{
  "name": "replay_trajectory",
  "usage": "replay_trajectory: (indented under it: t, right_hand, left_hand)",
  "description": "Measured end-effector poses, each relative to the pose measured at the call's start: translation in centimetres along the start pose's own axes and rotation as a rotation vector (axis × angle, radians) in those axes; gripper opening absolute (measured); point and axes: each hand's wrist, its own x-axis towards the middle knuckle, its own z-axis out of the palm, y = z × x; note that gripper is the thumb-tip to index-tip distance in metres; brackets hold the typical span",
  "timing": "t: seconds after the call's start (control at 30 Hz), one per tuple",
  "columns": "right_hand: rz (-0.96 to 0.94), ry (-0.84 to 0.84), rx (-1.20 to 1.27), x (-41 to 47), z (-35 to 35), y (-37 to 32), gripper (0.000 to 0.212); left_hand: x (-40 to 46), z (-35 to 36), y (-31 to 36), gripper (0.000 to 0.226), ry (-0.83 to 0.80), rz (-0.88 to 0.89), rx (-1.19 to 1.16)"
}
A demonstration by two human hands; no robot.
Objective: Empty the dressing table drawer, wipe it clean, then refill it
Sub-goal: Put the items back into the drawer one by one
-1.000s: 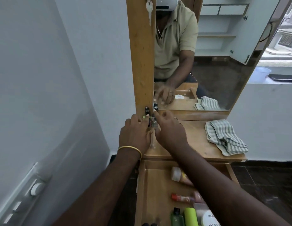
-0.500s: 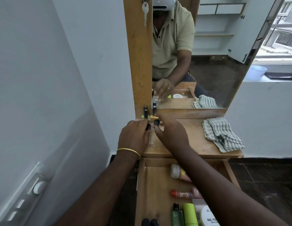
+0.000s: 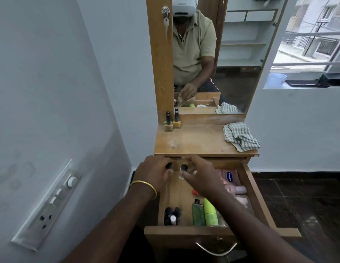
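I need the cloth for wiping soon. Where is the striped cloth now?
In the head view, the striped cloth lies crumpled on the right end of the dressing table top, below the mirror.

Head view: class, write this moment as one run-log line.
stage: emptying | left hand: grips small bottle | right hand: grips small bottle | drawer: open, bottles inside | cloth: on tabletop

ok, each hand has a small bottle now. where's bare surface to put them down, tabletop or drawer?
Tabletop: a wide bare patch between the nail polish bottles at its back-left corner and the checked cloth on its right. Drawer: a bare strip of floor along its left wall, ahead of the small dark bottles at the front-left. Its right half is crowded with lotion bottles and green tubes.
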Motion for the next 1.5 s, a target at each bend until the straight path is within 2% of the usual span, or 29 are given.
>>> replay_trajectory:
  t: [0.17, 0.37, 0.67, 0.83, 1.1, 1.5]
  right_hand:
    - [0.105, -0.21, -0.04, -2.1, 1.5, 0.5, 0.044]
    - [0.122, -0.348, -0.135, -2.7, 2.8, 0.5, 0.047]
    - [0.123, -0.426, -0.165, -2.6, 3.8, 1.2, 0.049]
    - [0.125, -0.462, -0.16, -2.6, 3.9, 1.6, 0.049]
    - [0.141, -0.58, -0.19, -2.5, 3.3, 1.5, 0.06]
    - [0.191, -0.614, -0.192, -2.4, 3.7, 1.7, 0.064]
  left_hand:
    - [-2.9, 0.8, 1.4, 0.016, -0.195, -0.043, 0.06]
    - [-4.7, 1.8, 1.7, 0.023, -0.29, -0.072, 0.138]
    - [-5.8, 2.0, 2.5, 0.031, -0.354, -0.055, 0.251]
    - [-5.9, 2.3, 2.3, 0.032, -0.374, -0.061, 0.233]
    - [-5.3, 3.6, 1.0, 0.031, -0.423, -0.02, 0.221]
    - [-4.9, 4.2, 0.0, 0.032, -0.386, 0.001, 0.209]
